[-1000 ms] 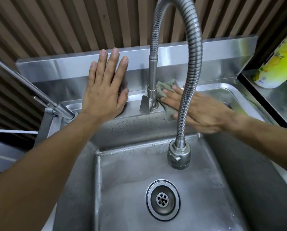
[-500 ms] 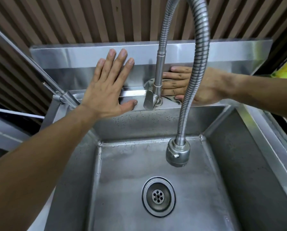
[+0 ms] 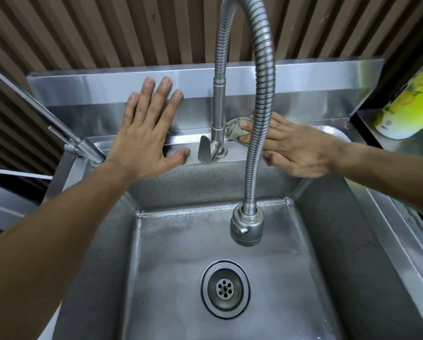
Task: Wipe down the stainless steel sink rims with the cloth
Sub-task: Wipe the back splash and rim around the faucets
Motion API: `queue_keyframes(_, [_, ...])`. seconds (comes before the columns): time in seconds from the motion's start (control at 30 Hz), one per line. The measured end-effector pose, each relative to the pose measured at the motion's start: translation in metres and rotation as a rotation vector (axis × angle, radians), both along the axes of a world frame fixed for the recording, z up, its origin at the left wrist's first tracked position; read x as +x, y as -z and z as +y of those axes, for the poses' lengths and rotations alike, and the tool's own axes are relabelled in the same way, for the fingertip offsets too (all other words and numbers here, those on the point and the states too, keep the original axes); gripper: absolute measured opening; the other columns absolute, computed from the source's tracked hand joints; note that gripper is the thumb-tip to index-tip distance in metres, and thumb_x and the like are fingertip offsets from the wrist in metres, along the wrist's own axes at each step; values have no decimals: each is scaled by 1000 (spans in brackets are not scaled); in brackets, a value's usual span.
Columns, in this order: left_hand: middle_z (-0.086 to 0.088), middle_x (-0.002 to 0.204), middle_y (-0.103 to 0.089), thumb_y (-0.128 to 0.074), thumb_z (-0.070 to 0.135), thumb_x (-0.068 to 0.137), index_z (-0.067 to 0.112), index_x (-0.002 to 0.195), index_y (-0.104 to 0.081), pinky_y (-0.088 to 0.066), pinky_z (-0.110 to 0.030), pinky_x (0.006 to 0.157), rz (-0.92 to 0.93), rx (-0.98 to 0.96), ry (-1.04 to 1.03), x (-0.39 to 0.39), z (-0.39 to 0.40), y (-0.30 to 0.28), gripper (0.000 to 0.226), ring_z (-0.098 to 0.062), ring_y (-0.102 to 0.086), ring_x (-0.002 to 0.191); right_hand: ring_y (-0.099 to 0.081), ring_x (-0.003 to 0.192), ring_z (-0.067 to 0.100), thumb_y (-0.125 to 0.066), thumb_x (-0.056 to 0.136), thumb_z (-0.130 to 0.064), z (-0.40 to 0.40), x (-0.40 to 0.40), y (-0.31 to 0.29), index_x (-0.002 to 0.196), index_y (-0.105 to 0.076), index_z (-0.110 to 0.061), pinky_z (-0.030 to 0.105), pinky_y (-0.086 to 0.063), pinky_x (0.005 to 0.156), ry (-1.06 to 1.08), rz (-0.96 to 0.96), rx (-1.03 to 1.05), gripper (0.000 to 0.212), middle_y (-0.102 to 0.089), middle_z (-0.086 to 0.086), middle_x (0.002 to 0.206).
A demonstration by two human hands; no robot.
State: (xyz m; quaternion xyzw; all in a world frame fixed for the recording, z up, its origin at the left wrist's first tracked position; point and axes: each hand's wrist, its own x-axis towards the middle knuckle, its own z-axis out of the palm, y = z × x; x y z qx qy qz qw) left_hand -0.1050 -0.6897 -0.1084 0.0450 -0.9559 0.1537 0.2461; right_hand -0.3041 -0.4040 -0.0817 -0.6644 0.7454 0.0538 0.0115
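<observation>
Presently we log the following. Item one: our left hand (image 3: 144, 141), fingers straight and spread, laid flat against the upright steel backsplash (image 3: 316, 94) at the back of the sink (image 3: 387, 231); its thumb lies along the back rim (image 3: 181, 139), just left of the tap lever (image 3: 204, 152). It holds nothing.

Item two: our right hand (image 3: 296, 148), fingers straight and close together, pressing the cloth (image 3: 233, 130) down on the back rim. We pinch nothing; the flat fingers alone bear on it. How the thumb lies we cannot tell.

Item three: the cloth, greyish-green and crumpled, on the back rim just right of the faucet base (image 3: 217, 141), touching or very nearly touching it. Most of it is hidden under the fingers.

Item four: the flexible ribbed faucet hose (image 3: 262, 94), arching from the base over the basin and crossing in front of our right hand. Its spray head (image 3: 246, 228) hangs above the basin floor.

Item five: the drain (image 3: 225, 288), in the basin floor, near the front.

Item six: a yellow-green printed container (image 3: 411, 106), beyond the sink's back right corner.
</observation>
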Motion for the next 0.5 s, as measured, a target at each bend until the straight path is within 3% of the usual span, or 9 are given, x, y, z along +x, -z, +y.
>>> queue_keyframes(0.07, [-23,171,-4,-44,68,92,9,165,-5,3,-55,126,7,11,5,-1,0,0,102,-41,2,158,19,159,21,-13,109,-42,4,15,8,166,2,-23,45,9,130,30,-37,-22,62,13,0,173])
queue_keyframes(0.17, [-23,172,-4,-46,66,91,9,165,-6,4,-55,126,19,32,8,-2,1,2,102,-46,-2,157,19,157,16,-21,112,-37,-27,37,17,166,7,-19,30,17,126,94,-109,-114,63,7,2,173])
queue_keyframes(0.27, [-23,171,-3,-42,68,92,9,165,-5,3,-57,126,18,53,24,-2,1,3,101,-45,0,157,7,161,19,-18,112,-37,-40,41,28,166,1,-20,45,0,131,96,-113,-175,60,-2,4,175])
queue_keyframes(0.4, [-20,172,1,-42,67,92,11,166,-2,4,-56,126,5,72,26,-1,1,3,100,-44,2,158,14,160,17,-17,112,-38,7,33,29,166,-3,-32,39,6,130,310,-130,-214,56,8,-7,174])
queue_keyframes(0.5, [-16,173,4,-44,62,91,13,166,-2,7,-52,127,19,73,28,-2,2,4,99,-37,9,158,13,160,21,-13,109,-39,18,49,33,166,-2,-27,39,8,130,569,-106,-247,60,8,-4,174])
